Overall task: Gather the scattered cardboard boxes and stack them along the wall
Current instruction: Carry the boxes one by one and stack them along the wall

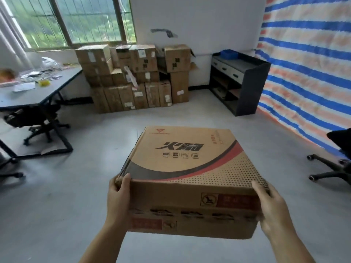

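Cardboard box (188, 168), brown and flat, printed with black characters, red and black curves and a dotted patch, is carried above the grey floor (57, 205); left hand (117, 198) and right hand (269, 209) grasp its near corners, facing stacked boxes (133, 78) at the wall

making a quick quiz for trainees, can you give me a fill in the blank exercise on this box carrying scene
1. The person holds the printed cardboard box with ____ hands, the left hand and right hand at its near corners.
2. The stack of boxes stands against the wall below the ____.
3. The blue tray sits on top of the dark ____.
4. The desk stands on the ____ side of the room.

Missing words: both; window; shelf unit; left
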Tool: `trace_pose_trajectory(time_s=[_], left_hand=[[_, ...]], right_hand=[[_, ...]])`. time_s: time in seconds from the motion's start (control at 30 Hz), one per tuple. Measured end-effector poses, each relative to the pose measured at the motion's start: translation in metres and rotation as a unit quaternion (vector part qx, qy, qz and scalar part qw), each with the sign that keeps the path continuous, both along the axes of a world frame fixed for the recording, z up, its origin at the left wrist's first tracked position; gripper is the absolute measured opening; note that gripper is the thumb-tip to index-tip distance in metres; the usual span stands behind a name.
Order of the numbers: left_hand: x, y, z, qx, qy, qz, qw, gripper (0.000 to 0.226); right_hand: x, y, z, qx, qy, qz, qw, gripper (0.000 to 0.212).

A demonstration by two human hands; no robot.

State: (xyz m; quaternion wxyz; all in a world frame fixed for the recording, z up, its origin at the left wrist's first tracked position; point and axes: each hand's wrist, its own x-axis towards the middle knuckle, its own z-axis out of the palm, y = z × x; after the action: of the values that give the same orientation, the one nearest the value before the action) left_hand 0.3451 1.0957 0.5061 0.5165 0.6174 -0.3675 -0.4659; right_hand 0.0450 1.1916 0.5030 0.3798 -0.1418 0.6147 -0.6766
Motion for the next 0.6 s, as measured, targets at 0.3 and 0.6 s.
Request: trace_pose_trajectory(time_s=[0.3,0.6], left_hand=[[-0.027,-0.156,-0.002,-0.011,0.012,0.078,0.997,0.027],[-0.038,-0.31,0.008,-0.019,0.046,0.165,0.985,0.028]], right_hand=[[-0.043,-0.209,0.008,-0.011,0.031,0.085,0.996,0.028],[-0.051,-0.414,0.018,-0.018,0.05,0.165,0.985,0.03]])
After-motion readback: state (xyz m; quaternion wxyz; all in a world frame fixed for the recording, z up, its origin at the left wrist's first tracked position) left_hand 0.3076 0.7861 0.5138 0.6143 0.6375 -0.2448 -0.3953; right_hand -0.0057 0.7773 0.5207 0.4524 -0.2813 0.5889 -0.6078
